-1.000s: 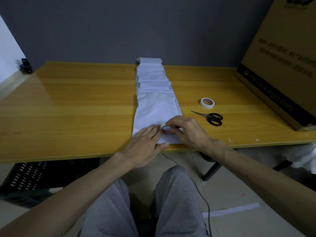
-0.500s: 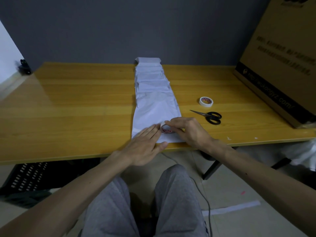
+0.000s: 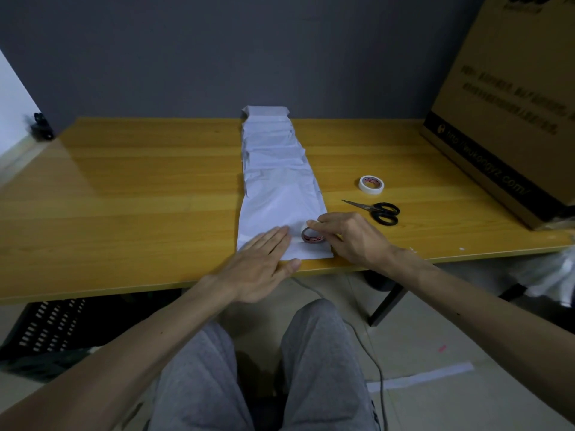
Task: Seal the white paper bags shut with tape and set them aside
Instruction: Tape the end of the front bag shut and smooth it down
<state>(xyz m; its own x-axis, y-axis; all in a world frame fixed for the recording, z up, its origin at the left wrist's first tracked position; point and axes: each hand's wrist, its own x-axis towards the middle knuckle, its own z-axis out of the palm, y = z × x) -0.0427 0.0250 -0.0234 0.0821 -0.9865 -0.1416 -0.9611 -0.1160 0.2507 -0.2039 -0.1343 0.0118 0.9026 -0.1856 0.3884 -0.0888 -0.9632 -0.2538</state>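
Fingers of the left hand lie straight and flat, pressing the nearest white paper bag at its near-left part, thumb over the bag's near edge. At the bag's near-right corner the right hand curls round a tape roll standing on edge; the red print on its core is too small to read. Beyond this bag, more white bags overlap in a crinkled row. Right of the bag lie black-handled scissors and a second white roll, then a cardboard box whose black band carries a web address ending ".com/". Left of the bag the glossy wooden table lies bare. The bag's near edge sits just inside the table's rim.
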